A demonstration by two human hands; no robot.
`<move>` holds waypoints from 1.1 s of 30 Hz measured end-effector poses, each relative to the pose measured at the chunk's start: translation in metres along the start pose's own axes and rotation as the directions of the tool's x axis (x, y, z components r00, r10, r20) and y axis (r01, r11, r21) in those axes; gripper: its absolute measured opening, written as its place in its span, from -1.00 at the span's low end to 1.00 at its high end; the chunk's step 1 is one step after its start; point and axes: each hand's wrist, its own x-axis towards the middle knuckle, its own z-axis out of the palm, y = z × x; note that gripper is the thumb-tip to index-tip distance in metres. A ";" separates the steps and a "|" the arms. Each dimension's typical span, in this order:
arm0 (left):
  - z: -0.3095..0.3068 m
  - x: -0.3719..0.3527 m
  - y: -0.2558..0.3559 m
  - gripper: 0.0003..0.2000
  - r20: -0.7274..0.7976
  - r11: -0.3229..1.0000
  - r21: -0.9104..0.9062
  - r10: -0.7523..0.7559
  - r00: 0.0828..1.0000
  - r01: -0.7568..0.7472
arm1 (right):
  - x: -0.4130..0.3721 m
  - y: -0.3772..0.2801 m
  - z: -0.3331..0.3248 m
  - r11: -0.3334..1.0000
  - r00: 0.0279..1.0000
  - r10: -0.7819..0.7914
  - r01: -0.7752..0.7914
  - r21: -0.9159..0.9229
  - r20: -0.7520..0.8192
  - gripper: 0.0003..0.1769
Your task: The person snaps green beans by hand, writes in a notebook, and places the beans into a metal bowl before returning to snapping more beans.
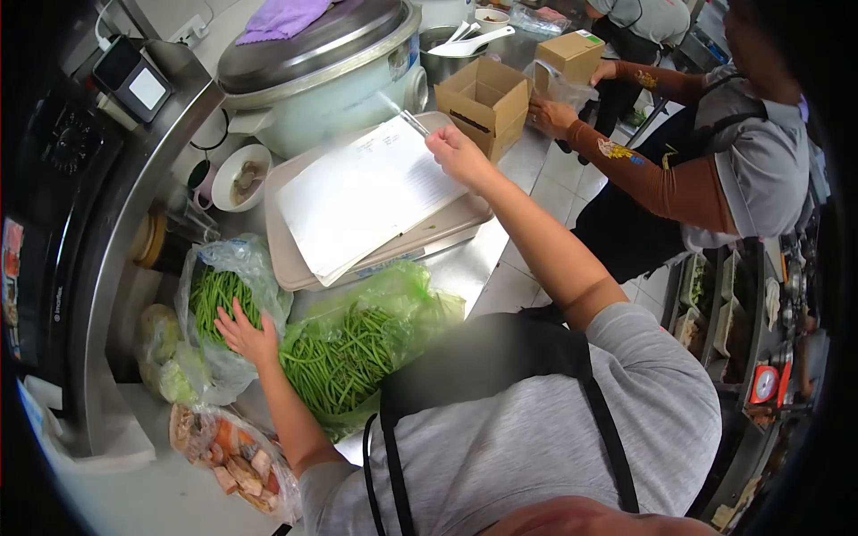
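My left hand (248, 332) lies with fingers spread on green beans (214, 299) inside a clear plastic bag (241, 259). Beside it, a larger heap of green beans (335, 362) fills a green-tinted plastic bag (402, 299) close to my apron. Over the upper right corner of a stack of white paper sheets (357, 192), my right hand (460, 156) is closed round a slim, shiny, stick-like thing (408, 116), its far end blurred. The sheets carry some writing and rest on a beige plastic tray lid (284, 255).
A big lidded pot (331, 98) with a purple cloth (279, 20) stands behind the lid. To the left are a white bowl (242, 179) and bagged pale vegetables (165, 348); bagged meat-like chunks (241, 464) lie nearer. A co-worker (715, 161) handles a clear bag beside cardboard boxes (487, 103).
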 end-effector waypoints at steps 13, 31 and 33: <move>-0.007 0.004 -0.009 -0.54 0.047 0.980 -0.197 -0.012 0.999 0.021 | -0.019 0.019 0.005 0.955 0.995 -0.034 0.006 0.295 0.090 -0.57; -0.146 0.063 0.223 -0.28 0.239 0.222 -0.968 0.665 0.708 0.117 | -0.026 0.023 0.005 0.945 0.975 -0.217 0.195 0.261 0.056 -0.71; -0.172 0.057 0.225 -0.16 0.158 0.092 -0.986 0.778 0.608 0.138 | -0.024 0.024 0.004 0.940 0.969 -0.235 0.209 0.269 0.071 -0.73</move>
